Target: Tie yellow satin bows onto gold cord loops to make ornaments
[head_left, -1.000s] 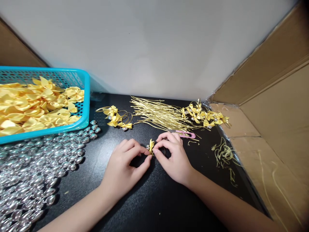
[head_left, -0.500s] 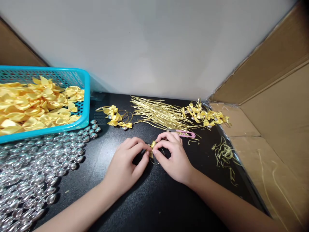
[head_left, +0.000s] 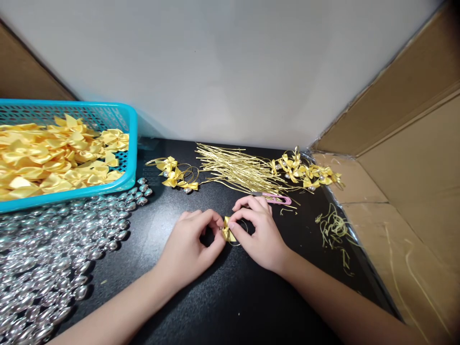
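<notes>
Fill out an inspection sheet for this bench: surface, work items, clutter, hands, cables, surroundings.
Surface: black tabletop, matte.
Work items: small yellow bow pinched between both hands' fingertips.
Clutter: blue basket of yellow bows, silver beads at left, gold cord bundle, looped bows, pink tool, cord offcuts at right.
Hands: left hand and right hand, both closed on the bow.
Cables: nothing seen.
Surroundings: white wall behind, cardboard box at right.

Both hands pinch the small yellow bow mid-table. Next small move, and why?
Probably draw the thin gold cord loop snug against the small yellow satin ribbon bow. The left hand and right hand both pinch the bow over the black tabletop, and the loop looks slack beside it, by the right hand's fingers.
</notes>
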### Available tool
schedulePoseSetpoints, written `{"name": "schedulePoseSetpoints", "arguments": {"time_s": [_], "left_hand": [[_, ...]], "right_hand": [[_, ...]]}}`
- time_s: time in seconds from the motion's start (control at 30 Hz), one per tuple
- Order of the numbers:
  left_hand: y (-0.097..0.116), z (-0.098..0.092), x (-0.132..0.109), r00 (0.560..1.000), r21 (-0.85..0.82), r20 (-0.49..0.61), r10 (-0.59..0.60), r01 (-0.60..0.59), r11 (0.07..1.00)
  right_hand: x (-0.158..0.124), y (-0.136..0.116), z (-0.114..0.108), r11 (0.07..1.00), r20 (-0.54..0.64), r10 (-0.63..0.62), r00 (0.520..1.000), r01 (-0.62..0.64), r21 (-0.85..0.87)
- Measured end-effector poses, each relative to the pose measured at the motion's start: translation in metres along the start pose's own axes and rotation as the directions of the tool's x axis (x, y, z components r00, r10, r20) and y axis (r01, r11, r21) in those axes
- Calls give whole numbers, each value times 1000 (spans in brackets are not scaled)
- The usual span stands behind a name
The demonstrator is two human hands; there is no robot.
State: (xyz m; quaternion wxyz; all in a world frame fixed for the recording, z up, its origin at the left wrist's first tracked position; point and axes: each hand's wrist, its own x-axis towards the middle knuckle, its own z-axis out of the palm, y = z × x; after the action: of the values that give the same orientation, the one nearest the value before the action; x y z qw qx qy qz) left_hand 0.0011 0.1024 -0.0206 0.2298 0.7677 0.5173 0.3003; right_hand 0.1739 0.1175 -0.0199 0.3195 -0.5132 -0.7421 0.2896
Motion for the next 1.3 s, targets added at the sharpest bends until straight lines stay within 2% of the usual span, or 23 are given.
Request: {"name": "schedulePoseSetpoints", "arguments": {"time_s": [0.63, 0.9, 1.3], "left_hand": [[-2, 4, -1, 999, 56, 35, -9, 7, 998], [-3, 3, -2, 999, 78, 34, 24, -27, 997], [-4, 3, -3, 998, 94, 64, 17, -24, 995]], "right_hand": [[0, 5, -1, 1000, -4, -24, 1000, 24, 11], [0, 8, 0, 998, -25, -68, 997, 67, -10], [-1, 6, -1, 996, 15, -61, 998, 61, -61]]}}
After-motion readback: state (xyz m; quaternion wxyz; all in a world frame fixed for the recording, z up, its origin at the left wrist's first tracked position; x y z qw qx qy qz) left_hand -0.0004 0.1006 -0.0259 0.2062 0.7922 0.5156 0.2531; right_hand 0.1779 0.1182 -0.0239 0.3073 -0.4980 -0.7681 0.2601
